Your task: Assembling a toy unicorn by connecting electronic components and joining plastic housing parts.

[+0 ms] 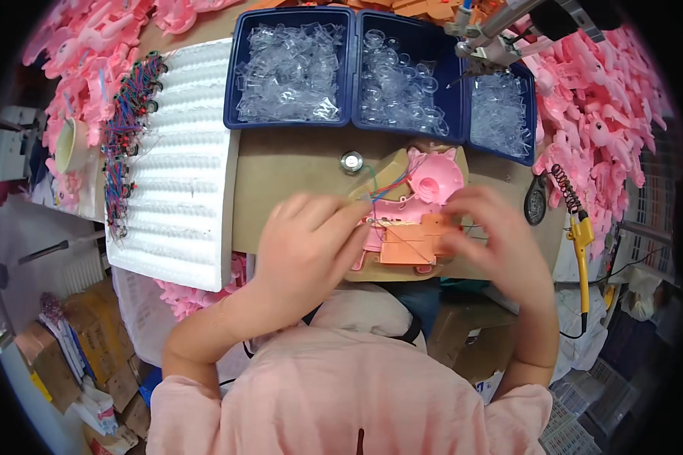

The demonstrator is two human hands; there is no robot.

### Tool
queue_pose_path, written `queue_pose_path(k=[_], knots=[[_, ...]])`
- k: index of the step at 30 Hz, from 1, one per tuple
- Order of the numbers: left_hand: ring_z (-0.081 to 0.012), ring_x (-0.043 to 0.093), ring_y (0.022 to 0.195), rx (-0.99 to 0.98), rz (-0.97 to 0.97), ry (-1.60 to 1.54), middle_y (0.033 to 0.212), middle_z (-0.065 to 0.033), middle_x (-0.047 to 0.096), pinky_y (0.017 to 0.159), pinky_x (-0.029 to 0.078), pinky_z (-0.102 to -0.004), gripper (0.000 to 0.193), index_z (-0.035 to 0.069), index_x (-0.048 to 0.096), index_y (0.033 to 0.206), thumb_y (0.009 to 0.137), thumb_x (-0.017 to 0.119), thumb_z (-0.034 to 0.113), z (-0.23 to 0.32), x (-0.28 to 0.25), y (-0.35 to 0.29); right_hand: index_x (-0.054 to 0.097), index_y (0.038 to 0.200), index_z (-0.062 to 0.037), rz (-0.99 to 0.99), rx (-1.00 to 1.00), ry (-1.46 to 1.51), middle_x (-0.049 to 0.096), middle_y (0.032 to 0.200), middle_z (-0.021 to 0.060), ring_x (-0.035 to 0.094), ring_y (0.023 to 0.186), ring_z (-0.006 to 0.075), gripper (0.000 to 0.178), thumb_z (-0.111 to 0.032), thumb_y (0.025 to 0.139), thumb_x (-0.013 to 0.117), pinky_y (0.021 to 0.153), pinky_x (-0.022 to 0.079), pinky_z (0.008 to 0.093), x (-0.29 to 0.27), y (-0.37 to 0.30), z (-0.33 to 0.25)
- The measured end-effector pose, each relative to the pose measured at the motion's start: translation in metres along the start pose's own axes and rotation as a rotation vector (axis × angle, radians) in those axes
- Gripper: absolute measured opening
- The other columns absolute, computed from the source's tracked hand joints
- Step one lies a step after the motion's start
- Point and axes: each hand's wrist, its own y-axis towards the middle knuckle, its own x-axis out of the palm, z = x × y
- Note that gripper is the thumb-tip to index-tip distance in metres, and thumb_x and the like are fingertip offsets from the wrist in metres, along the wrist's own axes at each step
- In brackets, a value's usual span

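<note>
I see a pink plastic toy shell lying on the brown cardboard work surface, near the middle, with an orange circuit part set against its near end and thin coloured wires running over it. My left hand comes in from the left with its fingers curled and the fingertips pinched at the left edge of the orange part, where the wires meet it; I cannot tell exactly which piece they grip. My right hand is cupped on the right side, its fingers closed around the right edge of the orange part and the shell.

Just beyond the left hand a small round silver piece sits on the cardboard. Farther off stand three dark blue bins filled with clear plastic parts. To the left lies a ribbed white foam sheet with a row of wired components along its far-left edge. On the right a yellow-handled soldering iron rests by its coiled stand, and heaps of pink toy shells fill the far right and far left.
</note>
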Motion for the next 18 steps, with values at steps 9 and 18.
queue_pose_path(k=[9, 18], knots=[[-0.0162, 0.056, 0.075, -0.485, -0.206, -0.692, 0.080, -0.0074, 0.058, 0.066, 0.045, -0.0285, 0.011, 0.001, 0.055, 0.090, 0.087, 0.059, 0.010, -0.006, 0.031, 0.030, 0.055, 0.072, -0.0055, 0.088, -0.088, 0.210, 0.057, 0.079, 0.0073, 0.055, 0.073, 0.0220, 0.015, -0.009, 0.071, 0.070, 0.066, 0.043, 0.0346, 0.039, -0.050, -0.009], [-0.0050, 0.053, 0.079, -0.647, -0.204, -1.049, 0.087, -0.0015, 0.058, 0.070, 0.043, -0.0197, 0.017, 0.000, 0.052, 0.103, 0.090, 0.057, 0.009, -0.012, 0.033, 0.020, 0.061, 0.106, -0.0001, 0.219, 0.231, 0.924, 0.063, 0.094, 0.0041, 0.058, 0.077, 0.0084, 0.024, -0.016, 0.090, 0.055, 0.066, 0.047, 0.0218, 0.034, 0.028, 0.017]])
